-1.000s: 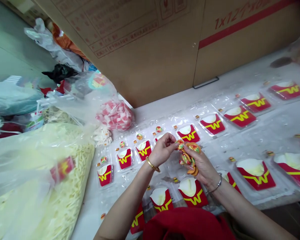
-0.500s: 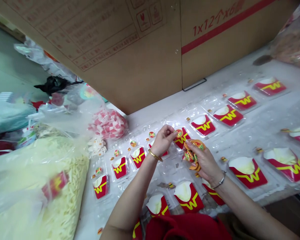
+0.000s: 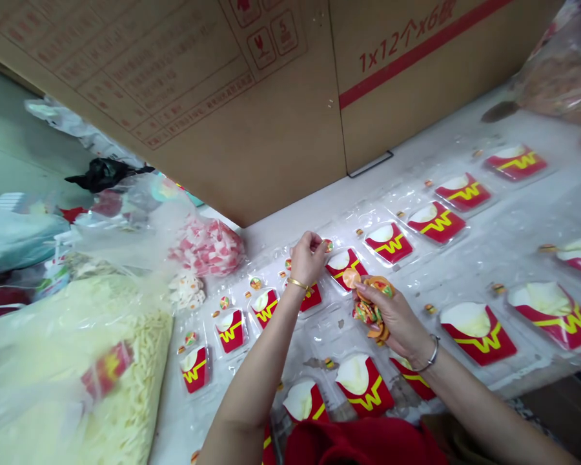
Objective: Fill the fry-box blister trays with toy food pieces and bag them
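My left hand (image 3: 308,259), with a gold bangle at its wrist, pinches a small round toy pizza (image 3: 328,245) over the upper part of a clear plastic blister. Just below it in that blister lies a red fries box (image 3: 341,263) with a yellow zigzag and a white top. My right hand (image 3: 401,318), wearing a silver bangle, is closed around a bunch of toy pizzas (image 3: 366,311). One pizza disc (image 3: 352,278) sticks out past the thumb, plain orange side up. Tiny burgers (image 3: 359,232) sit in the blisters beside the boxes; left of my hand several hold pizzas too.
A large cardboard carton (image 3: 281,148) stands along the back of the table. At left are a big bag of pale yellow pieces (image 3: 140,361) and a bag of pink-and-white pieces (image 3: 208,245). More fries boxes (image 3: 479,332) fill a nearer row.
My left hand has moved up and slightly left with a toy pizza, off the fries box to the blister's upper part. An orange disc now protrudes from the bunch in my right hand.
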### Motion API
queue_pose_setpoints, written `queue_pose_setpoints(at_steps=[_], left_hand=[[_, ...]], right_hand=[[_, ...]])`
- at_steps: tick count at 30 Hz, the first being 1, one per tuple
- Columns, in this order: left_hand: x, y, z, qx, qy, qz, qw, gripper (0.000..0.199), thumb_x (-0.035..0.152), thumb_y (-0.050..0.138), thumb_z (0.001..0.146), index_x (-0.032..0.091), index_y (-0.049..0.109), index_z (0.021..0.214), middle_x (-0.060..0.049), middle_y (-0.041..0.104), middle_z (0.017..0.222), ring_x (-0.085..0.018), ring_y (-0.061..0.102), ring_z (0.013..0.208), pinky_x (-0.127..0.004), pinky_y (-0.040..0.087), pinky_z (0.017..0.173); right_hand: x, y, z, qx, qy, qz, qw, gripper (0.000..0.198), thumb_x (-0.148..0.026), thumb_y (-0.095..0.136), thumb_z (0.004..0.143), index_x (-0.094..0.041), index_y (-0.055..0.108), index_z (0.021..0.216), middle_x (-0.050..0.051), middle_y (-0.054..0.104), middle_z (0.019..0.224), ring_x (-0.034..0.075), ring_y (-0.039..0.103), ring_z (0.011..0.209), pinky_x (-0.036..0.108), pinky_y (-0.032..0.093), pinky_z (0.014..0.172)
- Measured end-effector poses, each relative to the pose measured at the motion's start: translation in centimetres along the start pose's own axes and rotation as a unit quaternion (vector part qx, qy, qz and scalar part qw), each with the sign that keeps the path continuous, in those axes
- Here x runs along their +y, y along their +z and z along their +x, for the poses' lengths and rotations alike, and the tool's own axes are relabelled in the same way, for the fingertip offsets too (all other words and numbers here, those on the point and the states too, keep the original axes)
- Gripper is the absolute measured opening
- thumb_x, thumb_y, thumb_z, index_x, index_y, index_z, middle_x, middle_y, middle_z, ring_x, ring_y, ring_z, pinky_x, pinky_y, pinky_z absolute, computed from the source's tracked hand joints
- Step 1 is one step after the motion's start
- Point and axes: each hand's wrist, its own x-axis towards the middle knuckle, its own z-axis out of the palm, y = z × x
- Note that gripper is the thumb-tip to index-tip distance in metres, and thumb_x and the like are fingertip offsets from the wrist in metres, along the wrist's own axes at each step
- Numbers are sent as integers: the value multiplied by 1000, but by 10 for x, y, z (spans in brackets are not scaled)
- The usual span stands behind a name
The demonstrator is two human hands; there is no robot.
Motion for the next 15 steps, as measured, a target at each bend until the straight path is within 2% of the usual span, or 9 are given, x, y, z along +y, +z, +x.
queue_pose_setpoints(at_steps=[3,6,9,11,12,13,15], left_hand=[[-4,8,15,-18,7,125,992,7,21,58,81,20,53,76,1,60,74,-16,53,74,-35,34,82],[-4,12,19,-14,52,242,969,5,22,56,83,21,58,79,-4,60,85,-22,53,87,-38,32,82],[5,8,13,-7,88,288,954,13,29,53,87,20,62,84,-8,58,95,-25,52,97,-41,33,83],[15,2,4,-21,93,225,970,18,34,53,88,21,63,96,-9,58,101,-24,52,98,-39,36,83],[21,0,-2,-53,91,159,982,23,36,54,88,21,62,103,-9,58,104,-23,53,97,-37,38,82],[27,-2,-8,-106,86,78,988,28,39,55,87,20,60,107,-9,59,104,-20,55,93,-34,40,80],[38,-2,-19,-234,68,-81,966,31,43,59,84,18,61,101,-6,62,95,-16,56,82,-28,43,72]], right_hand=[[-1,-4,-2,20,8,-7,1000,33,-41,76,72,-17,56,84,-2,56,68,7,45,47,14,24,32],[-4,-7,-3,27,5,-9,1000,34,-41,77,71,-17,56,84,-2,55,68,7,45,47,13,25,32],[-6,-9,-3,25,-7,-1,1000,34,-41,76,72,-18,56,86,-2,55,68,6,44,46,13,24,32],[-7,-11,-1,18,-13,6,1000,33,-40,76,73,-18,56,89,-2,55,69,6,44,46,14,24,32],[-8,-12,-1,16,-17,7,1000,33,-40,76,73,-18,56,89,-2,56,69,6,45,46,14,25,33],[-9,-13,0,15,-21,5,1000,33,-40,75,73,-18,56,89,-2,56,70,7,45,46,14,25,33],[-11,-16,3,17,-30,0,999,33,-40,75,74,-18,57,90,-1,56,70,7,45,46,14,25,32]])
